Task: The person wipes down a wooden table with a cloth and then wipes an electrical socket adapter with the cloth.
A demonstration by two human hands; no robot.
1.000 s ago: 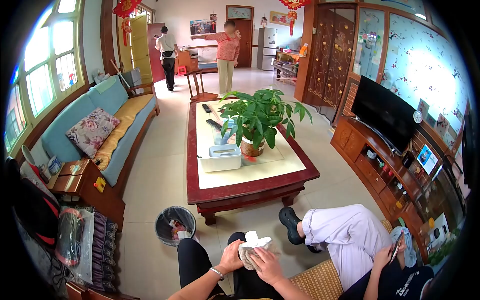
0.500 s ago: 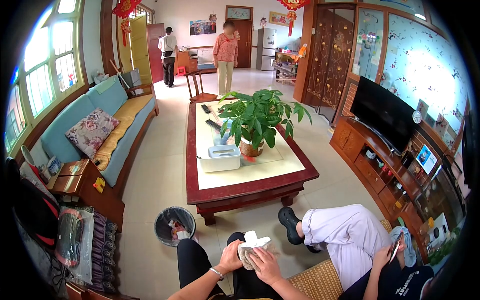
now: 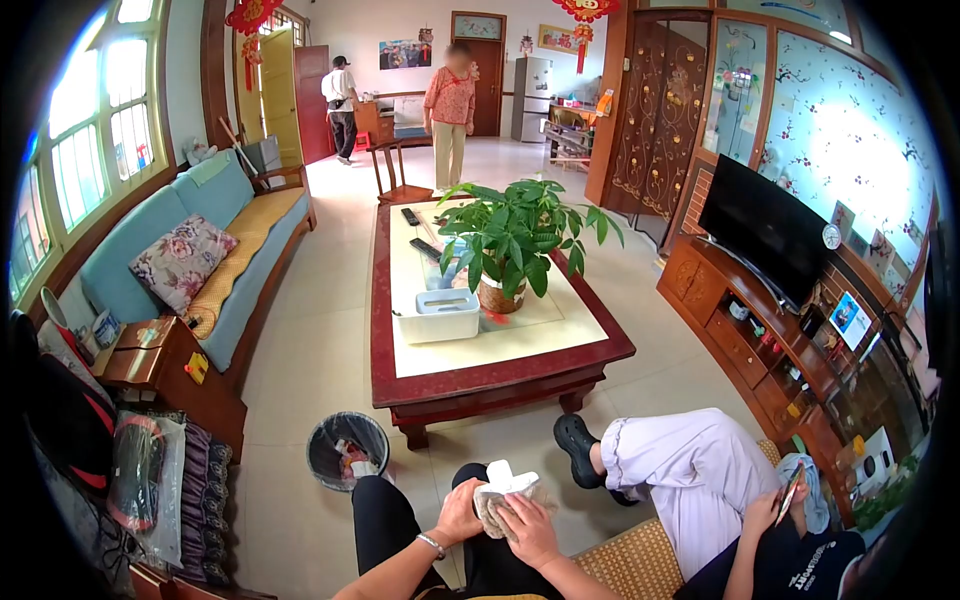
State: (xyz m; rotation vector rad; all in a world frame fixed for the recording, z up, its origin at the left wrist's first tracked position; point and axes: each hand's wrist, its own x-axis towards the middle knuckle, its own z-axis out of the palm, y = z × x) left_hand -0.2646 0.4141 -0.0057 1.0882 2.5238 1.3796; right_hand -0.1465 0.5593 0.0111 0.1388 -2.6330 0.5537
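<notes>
Firstly, clear plastic bag: beside the side cabinet; contains a dark item with red edging, presumably wrapped against dust.
Waste bin: on the floor near the wearer's left knee, a position judged convenient for reach; lined in dark plastic, crumpled scraps inside.
White box: on the near part of the surface; a smaller pale-blue container sits in it, contents not identifiable. Likely serves to keep loose articles together.
Left hand: fingers curled around the left side of a beige bundle, gripping it.
Beige bundle: cloth-like, exact nature unclear; located between both hands, over the wearer's lap, with a white piece projecting at its far end. Holding it low probably steadies it.
Plant pot: on the surface, just beside the white box; holds a leafy plant.
Right hand: fingers gripping the bundle's right side, opposing the left hand, apparently to prevent slipping.
Television cabinet: open compartments hold assorted small articles, too small to identify.
Phone: in a seated person's hand.
</notes>
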